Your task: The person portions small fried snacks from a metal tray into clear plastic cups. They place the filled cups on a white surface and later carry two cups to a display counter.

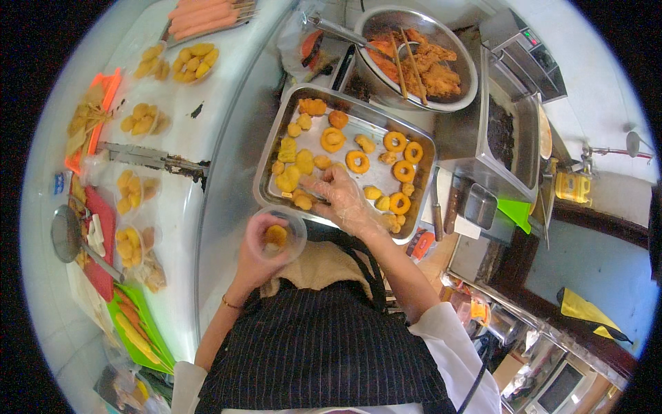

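My left hand (257, 259) holds a clear plastic cup (294, 233) upright, its mouth facing the camera, with a fried piece (275, 236) inside. In a thin clear plastic glove, my right hand (341, 199) reaches over the metal tray (345, 93), fingers bent above the fried nuggets at its lower left; whether they touch or grip a piece cannot be told. Around the hand in the tray lie yellow nuggets (287, 178), fried rings (357, 162) and small browned pieces (338, 119). The cup is beside the tray's near left corner.
Behind the tray stands a steel bowl (468, 57) of fried chicken with tongs and wooden chopsticks (401, 70). A steel fryer (486, 134) and knives (438, 220) are at the right. Filled plastic cups (129, 246), skewered sausages (207, 18) and a green tray (142, 331) occupy the left counter.
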The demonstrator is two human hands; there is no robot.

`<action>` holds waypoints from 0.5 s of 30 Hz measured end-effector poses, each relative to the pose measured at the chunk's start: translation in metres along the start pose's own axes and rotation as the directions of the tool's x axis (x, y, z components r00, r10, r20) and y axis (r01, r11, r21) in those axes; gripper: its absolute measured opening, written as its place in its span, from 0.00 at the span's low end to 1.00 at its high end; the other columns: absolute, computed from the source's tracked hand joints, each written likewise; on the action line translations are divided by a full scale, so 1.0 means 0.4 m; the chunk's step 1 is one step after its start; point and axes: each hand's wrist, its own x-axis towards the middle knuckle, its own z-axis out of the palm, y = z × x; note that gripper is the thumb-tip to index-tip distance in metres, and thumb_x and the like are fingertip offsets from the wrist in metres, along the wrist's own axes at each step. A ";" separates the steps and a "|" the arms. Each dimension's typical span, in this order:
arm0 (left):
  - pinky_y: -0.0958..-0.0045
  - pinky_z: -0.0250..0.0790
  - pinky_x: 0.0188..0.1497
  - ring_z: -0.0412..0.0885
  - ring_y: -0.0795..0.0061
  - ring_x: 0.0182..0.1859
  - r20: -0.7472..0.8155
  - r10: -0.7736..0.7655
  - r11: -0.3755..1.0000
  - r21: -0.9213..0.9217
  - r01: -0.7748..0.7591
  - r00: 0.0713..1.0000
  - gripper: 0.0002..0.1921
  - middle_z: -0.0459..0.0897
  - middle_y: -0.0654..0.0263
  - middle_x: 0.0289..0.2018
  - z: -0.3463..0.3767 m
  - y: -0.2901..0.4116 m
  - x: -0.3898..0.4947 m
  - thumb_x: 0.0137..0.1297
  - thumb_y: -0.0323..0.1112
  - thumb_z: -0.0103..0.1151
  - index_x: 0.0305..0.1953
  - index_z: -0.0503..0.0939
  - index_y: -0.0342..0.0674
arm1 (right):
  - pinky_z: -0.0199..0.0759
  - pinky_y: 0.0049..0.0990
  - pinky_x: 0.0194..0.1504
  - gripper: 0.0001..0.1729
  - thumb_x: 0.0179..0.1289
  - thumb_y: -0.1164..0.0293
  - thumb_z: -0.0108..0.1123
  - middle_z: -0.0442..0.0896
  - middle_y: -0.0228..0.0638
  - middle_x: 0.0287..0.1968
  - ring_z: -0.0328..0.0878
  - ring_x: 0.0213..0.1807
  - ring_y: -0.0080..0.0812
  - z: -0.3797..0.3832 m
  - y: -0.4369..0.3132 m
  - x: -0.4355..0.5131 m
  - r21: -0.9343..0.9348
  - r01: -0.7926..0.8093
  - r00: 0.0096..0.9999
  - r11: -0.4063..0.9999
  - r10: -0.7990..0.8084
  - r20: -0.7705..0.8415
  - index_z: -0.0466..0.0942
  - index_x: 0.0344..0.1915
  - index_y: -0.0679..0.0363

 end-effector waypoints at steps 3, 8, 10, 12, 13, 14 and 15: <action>0.68 0.66 0.64 0.74 0.70 0.58 0.005 0.012 0.999 -0.031 -0.012 1.000 0.30 0.75 0.65 0.52 0.006 0.003 0.008 0.49 0.26 0.74 0.53 0.70 0.40 | 0.74 0.40 0.41 0.26 0.50 0.76 0.66 0.73 0.45 0.41 0.76 0.41 0.47 0.012 0.011 0.020 -0.246 0.021 0.999 0.969 -0.026 -0.018 0.82 0.53 0.53; 0.69 0.65 0.65 0.73 0.71 0.60 0.003 0.032 0.999 0.027 -0.032 0.999 0.30 0.73 0.65 0.53 0.000 0.024 0.011 0.49 0.26 0.72 0.55 0.70 0.39 | 0.74 0.46 0.46 0.18 0.51 0.68 0.69 0.76 0.49 0.47 0.77 0.46 0.53 0.006 0.013 0.044 -0.197 -0.062 0.997 0.978 0.054 -0.046 0.83 0.44 0.58; 0.69 0.66 0.65 0.72 0.71 0.61 0.003 0.034 0.999 0.001 -0.034 0.999 0.30 0.73 0.65 0.53 0.001 0.028 0.015 0.49 0.26 0.73 0.54 0.71 0.39 | 0.73 0.47 0.47 0.17 0.50 0.68 0.70 0.77 0.49 0.47 0.76 0.47 0.53 0.002 0.013 0.040 -0.215 0.018 0.999 0.976 -0.024 -0.026 0.83 0.41 0.60; 0.69 0.66 0.65 0.72 0.71 0.61 0.010 0.029 0.998 -0.053 -0.028 1.000 0.29 0.72 0.65 0.54 0.002 0.026 0.019 0.49 0.27 0.73 0.54 0.72 0.39 | 0.72 0.47 0.49 0.15 0.48 0.68 0.71 0.76 0.50 0.47 0.75 0.49 0.53 0.001 0.020 0.033 -0.203 0.080 0.996 0.976 -0.088 -0.029 0.82 0.37 0.61; 0.69 0.66 0.64 0.72 0.71 0.60 0.019 0.014 0.998 -0.067 -0.012 1.000 0.29 0.72 0.65 0.54 0.003 0.024 0.021 0.48 0.28 0.73 0.54 0.72 0.39 | 0.72 0.46 0.48 0.16 0.48 0.69 0.71 0.75 0.49 0.45 0.75 0.48 0.52 0.002 0.026 0.030 -0.217 0.019 1.000 0.976 -0.017 0.012 0.82 0.38 0.60; 0.69 0.66 0.64 0.72 0.71 0.60 0.023 -0.001 0.997 -0.077 0.002 1.000 0.30 0.71 0.65 0.54 0.002 0.021 0.021 0.48 0.28 0.73 0.54 0.73 0.39 | 0.72 0.45 0.46 0.16 0.47 0.69 0.72 0.74 0.48 0.43 0.74 0.47 0.51 0.006 0.031 0.027 -0.218 -0.005 1.000 0.976 0.007 0.011 0.82 0.39 0.60; 0.69 0.66 0.64 0.72 0.70 0.59 0.020 -0.013 0.997 -0.071 0.015 1.000 0.30 0.71 0.65 0.54 -0.001 0.018 0.022 0.47 0.29 0.74 0.54 0.73 0.39 | 0.71 0.44 0.45 0.17 0.47 0.70 0.73 0.73 0.47 0.41 0.73 0.46 0.51 0.011 0.037 0.027 -0.216 -0.023 1.000 0.976 0.025 0.009 0.82 0.40 0.60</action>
